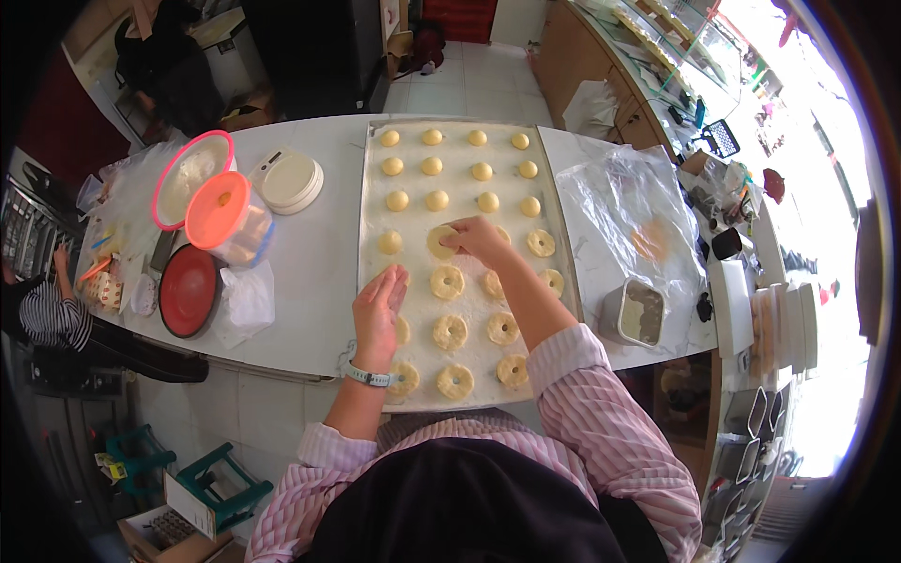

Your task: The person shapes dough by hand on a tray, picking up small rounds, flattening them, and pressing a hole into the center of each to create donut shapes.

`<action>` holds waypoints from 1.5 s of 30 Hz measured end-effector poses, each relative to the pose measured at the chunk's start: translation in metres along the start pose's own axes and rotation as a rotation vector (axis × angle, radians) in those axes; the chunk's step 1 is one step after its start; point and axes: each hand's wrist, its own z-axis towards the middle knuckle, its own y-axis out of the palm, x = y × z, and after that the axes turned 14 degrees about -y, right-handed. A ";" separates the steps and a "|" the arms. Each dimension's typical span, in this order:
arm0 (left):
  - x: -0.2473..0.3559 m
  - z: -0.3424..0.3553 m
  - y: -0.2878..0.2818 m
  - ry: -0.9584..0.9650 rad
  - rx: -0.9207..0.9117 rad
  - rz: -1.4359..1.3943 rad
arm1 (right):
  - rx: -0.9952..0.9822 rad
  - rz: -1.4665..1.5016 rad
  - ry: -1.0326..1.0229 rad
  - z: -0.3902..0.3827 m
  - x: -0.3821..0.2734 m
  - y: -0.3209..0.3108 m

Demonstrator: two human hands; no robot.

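A large floured tray (pixel 370 310) holds rows of round dough balls (pixel 436 200) at the back and dough rings (pixel 450 332) nearer me. My right hand (pixel 475 239) pinches a flattened dough piece (pixel 439 243) in the middle of the tray, its fingertips over the piece's right part. Whether that piece rests on the tray or is lifted, I cannot tell. My left hand (pixel 381 306) is at the tray's left side, fingers extended and slightly curved, holding nothing, just below a dough ball (pixel 389 242). It partly hides the dough behind it.
Left are bowls (pixel 175 200), an orange-lidded tub (pixel 208 214), scale (pixel 287 184) and red plate (pixel 189 293). Right lie plastic sheeting (pixel 619 188) and a metal container (pixel 619 319). Two people (pixel 178 66) (pixel 47 305) stand left; green stools (pixel 216 483) are on the floor.
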 end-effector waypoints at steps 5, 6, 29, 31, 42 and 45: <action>-0.001 0.002 0.002 0.012 -0.021 0.207 | 0.097 -0.758 -0.352 -0.010 -0.024 -0.025; 0.001 0.002 -0.001 0.034 -0.025 0.269 | 0.089 -0.836 -0.373 -0.020 -0.043 -0.027; -0.019 0.059 0.039 0.203 -0.169 0.759 | -0.162 -1.915 -0.444 -0.304 -0.276 0.044; -0.016 0.060 0.036 0.172 -0.190 0.747 | 0.043 -1.953 -0.413 -0.303 -0.271 0.039; -0.006 0.036 0.010 0.145 -0.136 0.625 | -0.043 -1.313 0.177 -0.246 -0.043 -0.211; 0.001 0.031 -0.002 0.153 -0.070 0.605 | 0.018 -1.284 0.166 -0.241 -0.012 -0.210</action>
